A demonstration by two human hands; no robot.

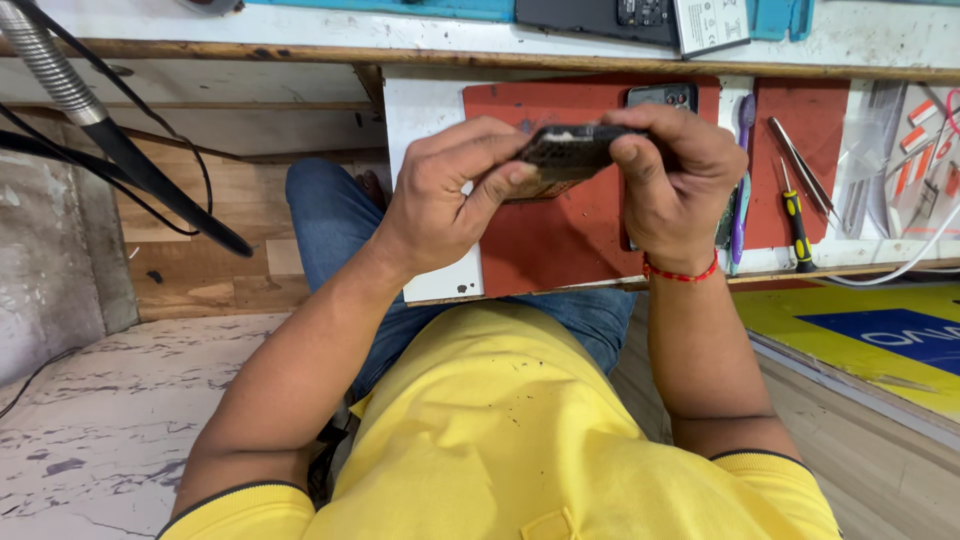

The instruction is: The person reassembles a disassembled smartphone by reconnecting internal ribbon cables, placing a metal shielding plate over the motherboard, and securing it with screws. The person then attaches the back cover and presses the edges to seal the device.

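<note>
1. Head view, hands first: the left hand [445, 195] was curled around the left end of a dark phone [565, 152], thumb pressed up against its near edge, fingers wrapped over the top.
2. The right hand [675, 180] was clamped on the phone's right end, fingers folded tight over it, a red thread on the wrist.
3. So both hands were grasping, neither one loose, and the phone hung edge-on between them, lifted clear above the red mat [570, 240] rather than lying on it.
4. Its face could not be read from here; only the thin side showed.
5. Around them: a second phone [662, 96] lay flat at the mat's far edge, partly hidden behind the right hand.
6. Just right of that hand, a purple tool [742, 190] lay along the gap beside a smaller red mat [810, 130].
7. On that smaller mat sat tweezers [803, 165] and a screwdriver [796, 225] with a yellow-and-black handle.
8. A white cable [915, 262] trailed off the tray's right corner.
9. Far left, a black lamp arm [150, 170] slanted down, well apart from the hands.
10. Below, the person's yellow shirt [500, 440] and blue jeans [330, 220] filled the foreground.
</note>
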